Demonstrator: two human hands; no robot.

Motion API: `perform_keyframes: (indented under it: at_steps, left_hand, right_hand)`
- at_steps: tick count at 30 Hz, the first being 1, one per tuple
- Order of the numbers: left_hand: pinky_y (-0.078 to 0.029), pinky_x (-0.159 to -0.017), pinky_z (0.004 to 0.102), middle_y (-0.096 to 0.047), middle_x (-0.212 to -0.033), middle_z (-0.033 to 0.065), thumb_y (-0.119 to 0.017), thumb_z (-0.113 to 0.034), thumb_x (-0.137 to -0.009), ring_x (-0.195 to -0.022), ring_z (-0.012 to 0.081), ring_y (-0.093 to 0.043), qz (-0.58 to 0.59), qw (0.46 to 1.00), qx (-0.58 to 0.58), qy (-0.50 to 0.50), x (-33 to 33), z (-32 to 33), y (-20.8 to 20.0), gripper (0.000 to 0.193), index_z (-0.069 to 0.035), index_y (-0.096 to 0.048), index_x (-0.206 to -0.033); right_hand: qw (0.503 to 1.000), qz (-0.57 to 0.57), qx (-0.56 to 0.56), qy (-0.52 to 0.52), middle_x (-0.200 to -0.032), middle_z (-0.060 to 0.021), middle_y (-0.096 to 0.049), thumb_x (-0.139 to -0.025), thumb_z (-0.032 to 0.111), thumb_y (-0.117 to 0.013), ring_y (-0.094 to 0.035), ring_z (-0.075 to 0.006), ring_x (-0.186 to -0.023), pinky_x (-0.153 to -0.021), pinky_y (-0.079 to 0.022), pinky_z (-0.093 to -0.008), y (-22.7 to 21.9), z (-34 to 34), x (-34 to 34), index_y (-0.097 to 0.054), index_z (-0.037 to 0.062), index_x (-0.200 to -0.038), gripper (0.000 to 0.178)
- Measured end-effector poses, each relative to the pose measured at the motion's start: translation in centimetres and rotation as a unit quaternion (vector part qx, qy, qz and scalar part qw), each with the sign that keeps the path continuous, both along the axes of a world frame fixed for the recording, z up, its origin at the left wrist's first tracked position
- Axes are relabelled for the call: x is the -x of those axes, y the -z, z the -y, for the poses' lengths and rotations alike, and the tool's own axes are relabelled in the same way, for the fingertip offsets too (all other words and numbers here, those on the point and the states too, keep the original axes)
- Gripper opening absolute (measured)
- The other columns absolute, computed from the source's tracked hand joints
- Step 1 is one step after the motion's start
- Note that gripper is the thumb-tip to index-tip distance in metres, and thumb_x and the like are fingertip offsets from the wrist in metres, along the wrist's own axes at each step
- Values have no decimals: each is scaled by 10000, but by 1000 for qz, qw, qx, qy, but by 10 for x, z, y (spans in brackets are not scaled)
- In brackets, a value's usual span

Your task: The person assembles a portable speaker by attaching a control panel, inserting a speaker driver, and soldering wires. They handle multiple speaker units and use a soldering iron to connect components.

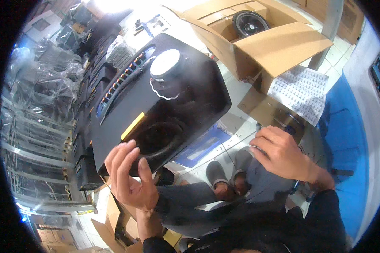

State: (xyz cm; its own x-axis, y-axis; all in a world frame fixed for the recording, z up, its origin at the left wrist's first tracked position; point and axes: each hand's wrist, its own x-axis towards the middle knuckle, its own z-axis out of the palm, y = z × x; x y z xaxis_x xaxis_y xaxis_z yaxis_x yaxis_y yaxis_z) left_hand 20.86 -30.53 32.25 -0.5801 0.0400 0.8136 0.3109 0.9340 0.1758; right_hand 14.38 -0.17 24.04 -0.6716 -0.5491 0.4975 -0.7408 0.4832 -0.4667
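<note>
A large black speaker cabinet (204,90) lies tilted in front of me. It has a round opening (162,137) toward its near end and a yellow strip (133,126) beside that opening. A round part with a pale flat top (165,63) sits on the cabinet, a white wire (161,93) curving below it. My left hand (131,179) is at the cabinet's near left corner, fingers spread and holding nothing; I cannot tell whether it touches the cabinet. Over my right leg, my right hand (280,154) hovers with loosely bent fingers, nothing visible in them, near a small open cardboard box (261,105).
An open carton (278,48) with a speaker driver (251,24) stands at the back right. A printed sheet (299,90) lies below it. Blue plastic (344,147) is at the right. Several black cabinets (86,156) and plastic-wrapped goods (40,80) line the left.
</note>
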Motion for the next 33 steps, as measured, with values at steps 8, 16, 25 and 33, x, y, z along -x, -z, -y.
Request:
perform_keyframes:
  at_steps: [8,16,25,33]
  left_hand:
    - [-500,-948,419,-730,-998,144,-672,79,-802,-1020,308,-661,109,984,-45,-135,-81,39,50,185,23,-717,-973]
    - [-503,-917,323,-737,-1035,115,-652,-124,-961,-976,200,-671,121,891,-305,-315,-164,78,76,224,54,-721,-1077]
    - [-523,-891,290,-754,-980,119,-678,-213,-964,-921,164,-693,124,770,-560,-279,-213,104,162,297,61,-729,-1068]
    - [-530,-846,285,-758,-948,88,-666,-206,-970,-871,140,-671,161,697,-619,-326,-242,125,221,268,43,-742,-1035]
  right_hand:
    - [997,-1,-80,-15,-869,-134,-630,-880,187,-699,-636,-306,-844,-772,-522,-412,3,18,-7,-671,10,-919,184]
    - [995,31,-90,-8,-901,-175,-664,-888,137,-701,-663,-346,-808,-713,-531,-406,-3,35,-16,-679,-17,-972,176]
    - [982,110,-154,-20,-895,-159,-692,-932,126,-680,-677,-239,-800,-745,-524,-331,-16,69,-31,-683,-30,-1038,188]
    - [949,164,-252,-96,-910,-136,-685,-943,113,-635,-632,-212,-837,-808,-491,-330,-26,73,-13,-671,-28,-1035,172]
